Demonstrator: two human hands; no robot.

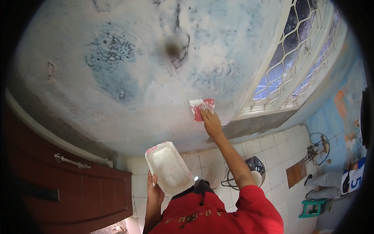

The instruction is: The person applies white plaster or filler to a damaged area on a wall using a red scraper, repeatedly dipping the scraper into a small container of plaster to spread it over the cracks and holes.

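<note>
My right hand presses a flat red plastic scraper against the patchy wall. White paste coats the scraper's upper edge and some of my fingers. A thin crack runs down the wall just above the scraper. My left hand grips the side of a white rectangular tub, holding it tilted in front of my body. White paste lies inside the tub, and pink smears mark its rim. The thumb is over the tub's edge, while most of the other fingers are hidden beneath it.
A barred window is to the right. The brown door stands at lower left. A bucket with a dark bag sits on the tiled floor. Farther right are a green stool, a cable and another person.
</note>
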